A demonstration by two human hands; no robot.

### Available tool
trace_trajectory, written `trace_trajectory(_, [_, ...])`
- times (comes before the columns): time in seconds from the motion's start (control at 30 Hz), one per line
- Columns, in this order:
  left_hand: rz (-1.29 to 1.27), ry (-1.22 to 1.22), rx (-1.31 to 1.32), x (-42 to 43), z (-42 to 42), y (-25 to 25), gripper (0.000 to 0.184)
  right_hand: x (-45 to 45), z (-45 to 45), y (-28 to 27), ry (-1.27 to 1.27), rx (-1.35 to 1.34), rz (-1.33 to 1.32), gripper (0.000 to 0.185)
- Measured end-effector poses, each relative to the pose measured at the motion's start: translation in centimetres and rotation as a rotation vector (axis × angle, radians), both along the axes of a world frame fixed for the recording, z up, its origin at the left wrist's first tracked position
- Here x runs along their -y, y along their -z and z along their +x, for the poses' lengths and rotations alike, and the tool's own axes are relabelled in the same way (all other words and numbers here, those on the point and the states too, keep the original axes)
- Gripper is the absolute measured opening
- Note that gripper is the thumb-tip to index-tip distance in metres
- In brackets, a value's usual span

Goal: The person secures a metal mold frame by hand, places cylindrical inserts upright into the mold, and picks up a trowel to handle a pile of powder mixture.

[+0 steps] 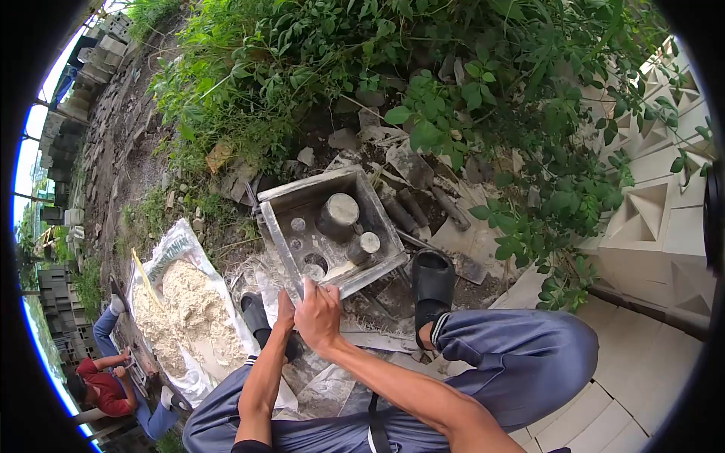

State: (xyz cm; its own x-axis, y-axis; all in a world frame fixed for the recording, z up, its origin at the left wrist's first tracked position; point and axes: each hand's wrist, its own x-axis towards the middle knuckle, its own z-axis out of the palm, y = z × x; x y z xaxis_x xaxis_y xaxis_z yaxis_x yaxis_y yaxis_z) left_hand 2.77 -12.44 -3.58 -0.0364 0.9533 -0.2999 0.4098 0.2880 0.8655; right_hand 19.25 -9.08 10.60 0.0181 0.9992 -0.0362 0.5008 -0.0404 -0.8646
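Note:
A square metal box mould (381, 206) stands on the ground between my feet, open at the top. Inside it are a large cylinder (338, 217) and a smaller cylinder (363, 248), both with pale tops, and round holes in the floor plate. My right hand (317, 315) is closed at the near left corner of the box, its thumb along the rim. Just left of it, my left hand (285, 311) is at the same corner, mostly seen edge-on; its fingers are hidden.
A sack (178, 245) with a heap of pale crumbly material (185, 306) lies at the left. A person in a red shirt (106, 389) crouches beyond it. Dark cylinders (404, 211) lie right of the box. Plants grow behind; pale blocks (642, 215) stand at the right.

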Motion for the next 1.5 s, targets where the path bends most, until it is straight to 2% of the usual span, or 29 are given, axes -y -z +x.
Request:
trace_trajectory(0.17, [-0.143, 0.051, 0.046, -1.5, 0.3, -2.4, 0.029, -0.3, 0.1, 0.1, 0.026, -0.040, 0.029, 0.043])
trace_trajectory(0.2, [-0.129, 0.176, -0.094, -2.2, 0.0, -2.5, 0.033, -0.4, 0.1, 0.0, 0.023, -0.041, 0.026, 0.043])
trace_trajectory(0.27, [0.045, 0.206, -0.215, -2.7, 0.3, -2.5, 0.022, -0.5, 0.4, 0.0, 0.012, -0.006, 0.016, 0.044])
trace_trajectory(0.33, [0.066, 0.200, -0.217, -3.0, 1.3, -3.4, 0.022, -0.5, 0.4, 0.2, 0.016, -0.014, 0.041, 0.044])
trace_trajectory(0.67, [0.112, 0.154, -0.083, -2.9, 0.1, 0.4, 0.023, -0.6, 0.6, 0.2, 0.018, -0.019, 0.053, 0.041])
trace_trajectory(1.07, [0.111, 0.144, -0.031, -2.0, 0.0, 2.4, 0.024, -0.5, 0.2, 0.0, 0.019, 0.016, 0.045, 0.042])
trace_trajectory(1.2, [0.168, 0.152, -0.045, -2.1, -0.8, 4.4, 0.024, -0.8, -0.1, 0.1, 0.013, 0.003, 0.048, 0.041])
trace_trajectory(1.27, [0.156, 0.119, -0.019, -2.3, -1.6, 5.6, 0.024, -1.1, -0.1, -0.4, -0.020, 0.020, 0.019, 0.041])
trace_trajectory(1.33, [-0.093, -0.043, 0.227, -3.1, -1.4, 5.3, 0.030, -1.1, 0.1, -0.7, -0.039, 0.042, -0.017, 0.040])
trace_trajectory(1.5, [-0.013, 0.041, 0.140, -4.0, -0.2, 4.0, 0.031, -1.4, 0.4, -0.7, -0.018, 0.037, -0.003, 0.040])
